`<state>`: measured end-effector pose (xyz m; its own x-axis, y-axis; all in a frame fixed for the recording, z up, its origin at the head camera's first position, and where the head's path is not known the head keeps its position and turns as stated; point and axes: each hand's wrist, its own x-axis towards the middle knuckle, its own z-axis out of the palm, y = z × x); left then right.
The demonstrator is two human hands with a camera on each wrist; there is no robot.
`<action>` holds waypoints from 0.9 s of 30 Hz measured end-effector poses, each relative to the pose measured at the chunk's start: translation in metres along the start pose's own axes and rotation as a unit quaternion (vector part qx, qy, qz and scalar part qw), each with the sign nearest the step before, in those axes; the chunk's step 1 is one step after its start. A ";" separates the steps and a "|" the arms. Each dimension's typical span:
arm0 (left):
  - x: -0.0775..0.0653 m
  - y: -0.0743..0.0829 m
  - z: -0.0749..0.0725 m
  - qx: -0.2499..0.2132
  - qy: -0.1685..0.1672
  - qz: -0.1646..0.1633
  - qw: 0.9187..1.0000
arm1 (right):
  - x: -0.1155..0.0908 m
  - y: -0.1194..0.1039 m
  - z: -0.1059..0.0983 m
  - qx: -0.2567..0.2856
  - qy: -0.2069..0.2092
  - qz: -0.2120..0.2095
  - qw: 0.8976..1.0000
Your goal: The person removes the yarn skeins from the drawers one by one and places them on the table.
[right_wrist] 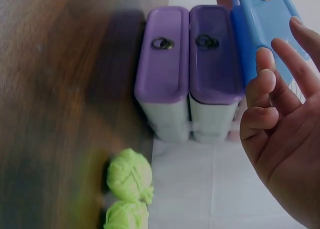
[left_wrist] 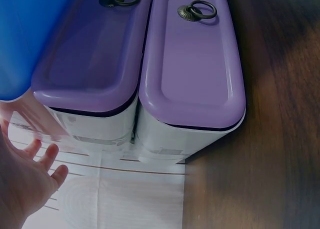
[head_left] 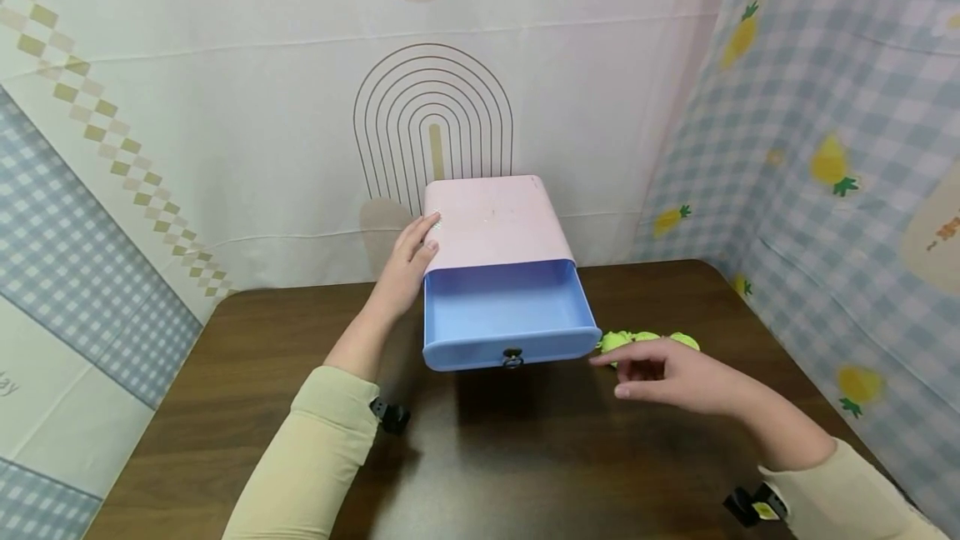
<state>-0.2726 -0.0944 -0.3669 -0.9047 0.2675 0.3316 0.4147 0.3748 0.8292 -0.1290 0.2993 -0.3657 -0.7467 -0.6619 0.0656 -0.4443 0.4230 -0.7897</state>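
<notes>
A small drawer cabinet (head_left: 495,223) with a pink top stands on the table. Its blue top drawer (head_left: 512,347) is pulled out, and the bare drawer floor shows. My left hand (head_left: 405,273) rests against the cabinet's upper left side. Beside the drawer's front right corner is my right hand (head_left: 667,373), holding nothing, its index finger extended and other fingers loosely bent. In the right wrist view its fingers (right_wrist: 261,84) appear in front of the blue drawer front. Two purple drawers (right_wrist: 162,56) below are pushed in, each with a ring pull. Light green yarn balls (right_wrist: 130,175) lie right of the cabinet.
The dark wooden table (head_left: 540,473) extends in front of the cabinet and to both sides. A white patterned cloth (head_left: 300,107) hangs behind it. At the right hangs a checked cloth (head_left: 810,232) with a fruit print.
</notes>
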 end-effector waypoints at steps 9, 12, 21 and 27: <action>-0.001 -0.001 -0.001 -0.003 0.001 -0.004 1.000 | 0.013 -0.004 0.018 0.052 -0.024 -0.010 0.998; -0.001 -0.001 -0.001 -0.003 0.002 -0.001 1.000 | 0.017 -0.007 0.025 0.057 -0.029 -0.007 0.998; 0.000 -0.003 -0.001 -0.012 0.004 0.005 1.000 | 0.030 -0.011 0.050 0.026 -0.001 -0.018 1.000; 0.000 -0.003 0.000 -0.008 0.003 -0.001 1.000 | 0.036 -0.013 0.062 0.032 0.026 -0.019 0.999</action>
<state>-0.2740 -0.0952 -0.3691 -0.9060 0.2616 0.3328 0.4115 0.3602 0.8372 -0.1194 0.2310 -0.3908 -0.7554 -0.6431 0.1254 -0.4410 0.3575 -0.8233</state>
